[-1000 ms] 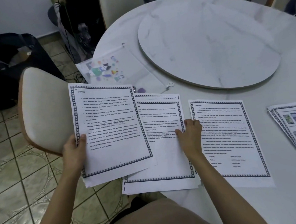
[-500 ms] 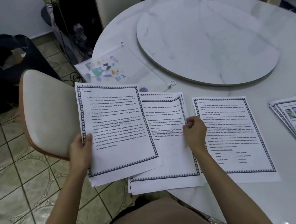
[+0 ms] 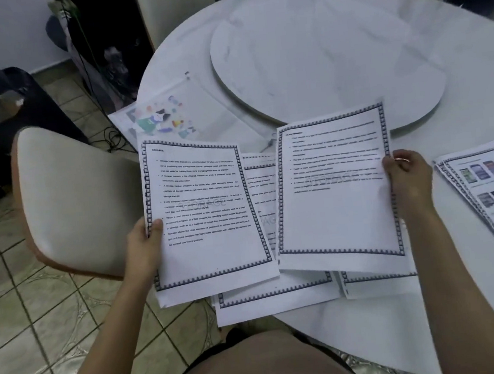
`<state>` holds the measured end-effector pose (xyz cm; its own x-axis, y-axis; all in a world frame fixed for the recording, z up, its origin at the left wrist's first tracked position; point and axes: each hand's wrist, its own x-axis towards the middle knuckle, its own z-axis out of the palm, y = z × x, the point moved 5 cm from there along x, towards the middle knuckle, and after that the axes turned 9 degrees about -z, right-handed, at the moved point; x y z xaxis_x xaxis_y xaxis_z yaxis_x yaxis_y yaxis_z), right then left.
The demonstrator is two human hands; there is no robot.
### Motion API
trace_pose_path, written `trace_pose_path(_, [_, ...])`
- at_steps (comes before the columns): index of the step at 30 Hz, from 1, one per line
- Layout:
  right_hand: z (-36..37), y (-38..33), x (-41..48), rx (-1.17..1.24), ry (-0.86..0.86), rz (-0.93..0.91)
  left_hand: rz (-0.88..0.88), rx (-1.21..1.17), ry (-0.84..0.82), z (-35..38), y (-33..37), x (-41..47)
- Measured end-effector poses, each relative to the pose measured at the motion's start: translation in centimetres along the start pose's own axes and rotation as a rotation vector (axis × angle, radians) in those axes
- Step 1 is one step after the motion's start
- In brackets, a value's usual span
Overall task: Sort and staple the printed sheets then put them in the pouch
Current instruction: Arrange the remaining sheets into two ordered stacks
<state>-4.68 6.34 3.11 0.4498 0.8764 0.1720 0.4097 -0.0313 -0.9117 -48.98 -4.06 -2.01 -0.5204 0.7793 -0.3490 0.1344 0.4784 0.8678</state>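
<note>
My left hand (image 3: 142,249) grips the left edge of a bordered text sheet headed "STORAGE" (image 3: 209,221), held up off the table's near edge. My right hand (image 3: 408,182) pinches the right edge of a second bordered sheet (image 3: 337,217), lifted above the table. Under them lie two more bordered sheets, one in the middle (image 3: 276,301) and one to the right (image 3: 377,282), mostly hidden. A stack of sheets with phone pictures (image 3: 489,188) lies at the right. The clear pouch with colourful prints (image 3: 165,116) lies at the table's left rim. No stapler is in view.
The round white marble table (image 3: 473,87) carries a raised turntable (image 3: 326,56) in its middle. A cream chair (image 3: 72,190) stands left of the table over a tiled floor. Dark bags and cables sit by the far wall.
My right hand has picked a sheet up from the middle pile and lifted it to the right. The left hand still holds its sheet, now a little higher.
</note>
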Motion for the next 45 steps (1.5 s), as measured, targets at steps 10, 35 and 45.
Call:
trace_pose_path(10, [-9.2,4.0,3.9,0.075,0.144,0.067,-0.018,0.391,0.024,4.0,-0.4,-1.7])
trace_pose_path(35, [-20.0,12.8,8.2,-0.006,0.125,0.213,0.228,0.557,0.175,16.8,4.9,-8.9])
trace_pose_path(45, [-19.2,14.4,8.3,-0.03,0.013,0.207,0.008,0.358,-0.241,25.4,6.5,-11.9])
